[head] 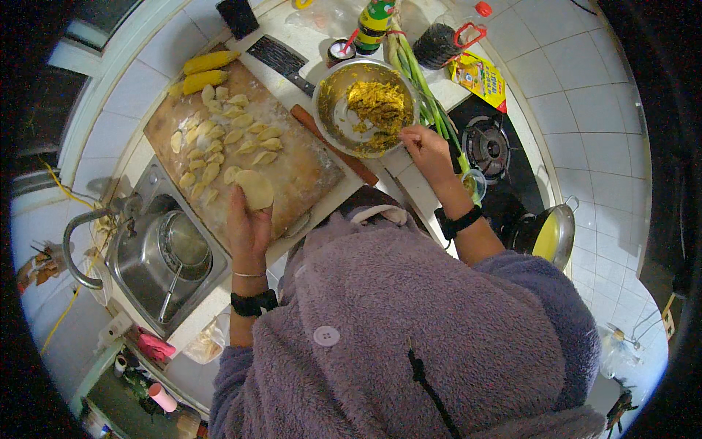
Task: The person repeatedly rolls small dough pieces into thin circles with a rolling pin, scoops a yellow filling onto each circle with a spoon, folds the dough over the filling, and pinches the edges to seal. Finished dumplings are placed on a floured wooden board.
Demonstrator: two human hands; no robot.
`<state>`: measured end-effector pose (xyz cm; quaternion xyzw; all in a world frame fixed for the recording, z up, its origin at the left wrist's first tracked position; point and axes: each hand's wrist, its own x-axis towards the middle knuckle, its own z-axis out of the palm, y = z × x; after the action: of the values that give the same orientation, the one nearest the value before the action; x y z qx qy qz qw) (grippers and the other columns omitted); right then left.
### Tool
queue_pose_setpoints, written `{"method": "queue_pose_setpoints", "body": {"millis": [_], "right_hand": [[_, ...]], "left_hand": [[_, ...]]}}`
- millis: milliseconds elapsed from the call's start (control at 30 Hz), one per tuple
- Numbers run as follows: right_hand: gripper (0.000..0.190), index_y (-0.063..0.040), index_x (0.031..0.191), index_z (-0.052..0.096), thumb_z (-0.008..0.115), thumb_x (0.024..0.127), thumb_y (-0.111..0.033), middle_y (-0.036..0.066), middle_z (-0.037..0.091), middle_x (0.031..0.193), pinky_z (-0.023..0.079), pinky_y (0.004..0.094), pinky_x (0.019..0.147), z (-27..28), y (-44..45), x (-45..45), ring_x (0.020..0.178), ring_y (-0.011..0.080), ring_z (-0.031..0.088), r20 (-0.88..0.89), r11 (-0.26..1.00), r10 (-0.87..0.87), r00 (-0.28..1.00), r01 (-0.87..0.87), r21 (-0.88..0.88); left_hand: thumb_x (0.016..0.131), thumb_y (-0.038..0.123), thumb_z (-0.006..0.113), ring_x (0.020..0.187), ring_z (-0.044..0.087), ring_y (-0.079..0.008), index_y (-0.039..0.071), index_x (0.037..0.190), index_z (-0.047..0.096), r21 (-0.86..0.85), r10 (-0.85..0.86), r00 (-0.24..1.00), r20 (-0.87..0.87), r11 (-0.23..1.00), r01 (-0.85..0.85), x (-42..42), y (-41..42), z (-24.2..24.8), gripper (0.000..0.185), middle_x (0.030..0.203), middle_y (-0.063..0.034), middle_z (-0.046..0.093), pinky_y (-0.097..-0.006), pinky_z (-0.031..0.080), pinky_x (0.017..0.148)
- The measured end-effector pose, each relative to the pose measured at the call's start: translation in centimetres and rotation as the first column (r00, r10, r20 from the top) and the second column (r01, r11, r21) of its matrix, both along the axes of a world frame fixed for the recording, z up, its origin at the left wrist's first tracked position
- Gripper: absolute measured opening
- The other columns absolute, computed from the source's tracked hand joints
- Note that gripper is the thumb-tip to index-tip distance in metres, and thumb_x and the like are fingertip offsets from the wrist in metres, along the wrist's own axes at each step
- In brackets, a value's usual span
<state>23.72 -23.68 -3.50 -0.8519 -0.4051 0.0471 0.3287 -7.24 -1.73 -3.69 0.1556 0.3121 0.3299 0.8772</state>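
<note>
On the palm side of my left hand (249,225) rests a round, flat dough wrapper (254,190), gripped at its lower edge above a floured wooden board (299,186). Many folded dumplings (211,140) lie on that board, several right beyond the wrapper. My right hand (430,152) is at the near right rim of a steel mixing bowl (335,134), its fingers curled together. Whether they hold a utensil is unclear. Yellowish minced filling (378,104) is heaped in the bowl, with smears on the wall. A wooden rolling pin (334,145) lies between board and bowl, partly under the bowl.
Corn cobs (205,81) lie at the board's far corner, near a dark-bladed cleaver (279,59). Behind the bowl stand a seasoning jar (341,50) and a green-labelled bottle (375,24). Scallions (419,82) run towards the gas burner (487,148). A sink (137,258) holds a pot (186,241).
</note>
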Motion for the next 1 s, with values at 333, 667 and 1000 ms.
{"method": "queue_pose_setpoints", "body": {"millis": [333,667,1000], "right_hand": [[0.016,-0.002,0.089,0.065,0.066,0.09,-0.018,0.005,0.067,0.079,0.048,0.0254,0.062,-0.3,0.2,-0.7,0.067,0.0108,0.06,-0.459,0.976,-0.074,0.885,0.159,0.15],[0.018,0.0,0.093,0.059,0.06,0.096,-0.018,0.009,0.068,0.085,0.049,0.0244,0.064,-4.0,0.9,0.4,0.07,0.01,0.059,-0.742,0.877,-0.02,0.67,0.368,0.308],[0.022,-0.001,0.084,0.059,0.062,0.095,-0.019,0.007,0.067,0.076,0.048,0.0246,0.056,-4.6,1.5,-0.2,0.062,0.0097,0.057,-0.816,0.816,0.088,0.572,0.428,0.388]], "left_hand": [[0.097,0.019,0.058,0.118,0.056,-0.0231,0.002,0.125,0.054,-0.051,0.088,0.995,-0.053,0.995,-0.09,0.1,-0.4,-0.3,0.033,0.129,-0.0106,0.059,-0.0389,0.047,0.102],[0.097,0.019,0.056,0.117,0.057,-0.0245,0.002,0.128,0.052,0.004,0.14,0.99,-0.024,0.99,-0.14,1.1,-0.1,1.7,0.035,0.127,-0.0107,0.059,-0.0391,0.047,0.1],[0.099,0.014,0.051,0.12,0.055,-0.0259,-0.001,0.13,0.049,-0.011,0.105,0.989,0.102,0.994,-0.105,1.3,-0.2,1.9,0.035,0.132,-0.0143,0.055,-0.0392,0.047,0.101]]}}
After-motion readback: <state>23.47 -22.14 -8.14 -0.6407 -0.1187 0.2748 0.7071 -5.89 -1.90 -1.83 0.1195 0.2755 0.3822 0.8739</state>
